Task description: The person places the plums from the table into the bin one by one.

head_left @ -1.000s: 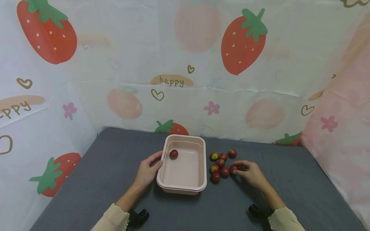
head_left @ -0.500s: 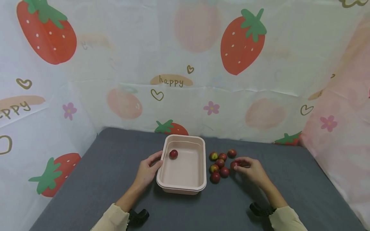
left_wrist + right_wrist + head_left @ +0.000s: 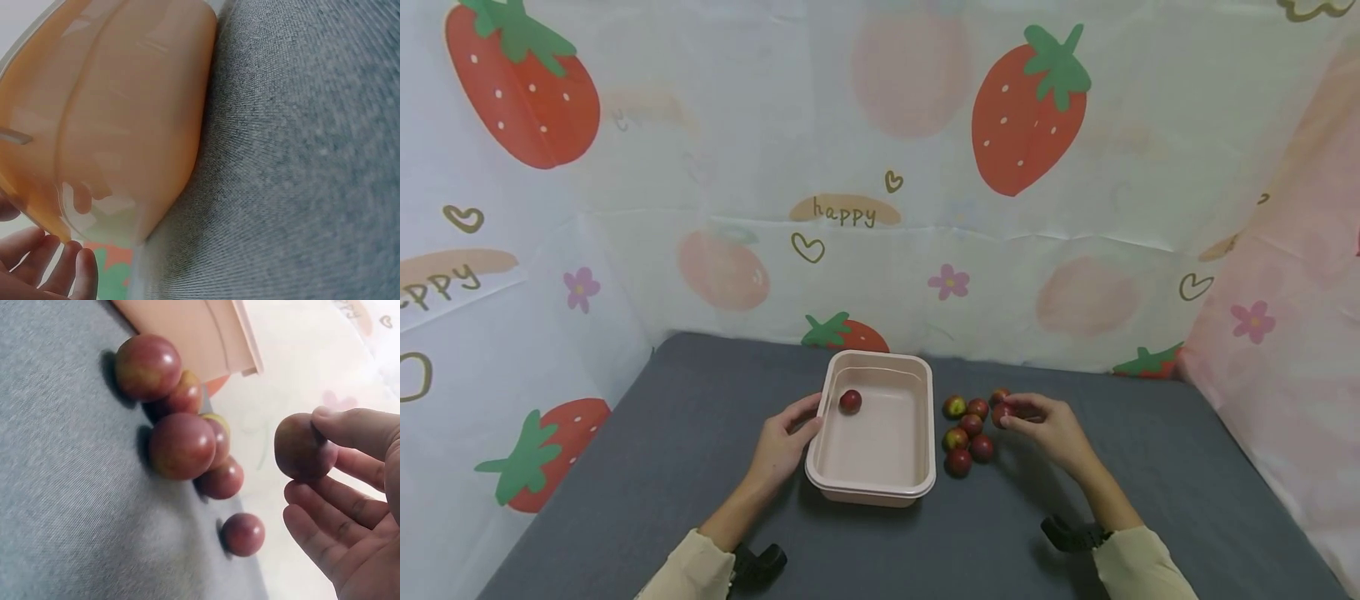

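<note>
A pale pink plastic box (image 3: 874, 450) stands on the table with one dark red plum (image 3: 850, 402) in it. My left hand (image 3: 782, 446) rests against its left side, the fingers fairly straight and touching the outside near the rim; the left wrist view shows the fingertips (image 3: 86, 265) by the box wall. My right hand (image 3: 1054, 432) pinches a plum (image 3: 302, 447) between thumb and fingers, lifted off the cloth in the right wrist view. Left of that hand lie several more plums (image 3: 982, 448), some partly yellow-green. Behind the held plum, another plum (image 3: 999, 395) is partly hidden.
A dark grey cloth (image 3: 715, 400) covers the table. Behind it and at both sides hang printed sheets (image 3: 880, 275) with strawberries and hearts. A black strap device (image 3: 760, 565) sits at the left wrist, and another black device (image 3: 1071, 533) at the right.
My right hand has raised the pinched plum away from the group and carried it toward the back, near the farthest plum. The left hand and the box have stayed in place.
</note>
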`<action>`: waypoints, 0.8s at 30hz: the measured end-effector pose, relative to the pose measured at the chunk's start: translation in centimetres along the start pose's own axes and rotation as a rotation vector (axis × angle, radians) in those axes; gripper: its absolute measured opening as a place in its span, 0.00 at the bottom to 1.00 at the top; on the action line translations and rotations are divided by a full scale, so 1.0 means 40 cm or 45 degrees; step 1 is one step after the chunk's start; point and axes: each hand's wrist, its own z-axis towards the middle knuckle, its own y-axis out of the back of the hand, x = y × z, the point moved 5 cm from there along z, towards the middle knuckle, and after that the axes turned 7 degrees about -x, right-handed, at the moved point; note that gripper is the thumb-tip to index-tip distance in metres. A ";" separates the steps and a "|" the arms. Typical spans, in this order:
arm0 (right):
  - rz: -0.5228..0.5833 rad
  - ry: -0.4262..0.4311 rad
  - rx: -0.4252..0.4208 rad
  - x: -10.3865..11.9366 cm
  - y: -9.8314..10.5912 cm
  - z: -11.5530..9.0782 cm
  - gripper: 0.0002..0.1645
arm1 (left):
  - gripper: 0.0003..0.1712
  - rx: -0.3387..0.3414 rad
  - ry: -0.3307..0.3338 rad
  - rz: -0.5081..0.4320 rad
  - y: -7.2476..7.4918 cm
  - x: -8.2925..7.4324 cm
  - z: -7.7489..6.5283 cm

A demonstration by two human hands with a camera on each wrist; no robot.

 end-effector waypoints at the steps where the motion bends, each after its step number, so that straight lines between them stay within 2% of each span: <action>1: 0.005 0.000 0.001 0.003 -0.001 0.002 0.26 | 0.23 -0.001 0.000 0.002 0.000 0.000 0.000; 14: 0.007 0.071 0.006 0.058 -0.023 0.042 0.25 | 0.23 -0.001 -0.018 0.001 0.000 -0.004 -0.004; 24: 0.080 0.098 0.031 0.114 -0.062 0.083 0.24 | 0.23 -0.023 -0.008 0.012 0.002 -0.005 -0.004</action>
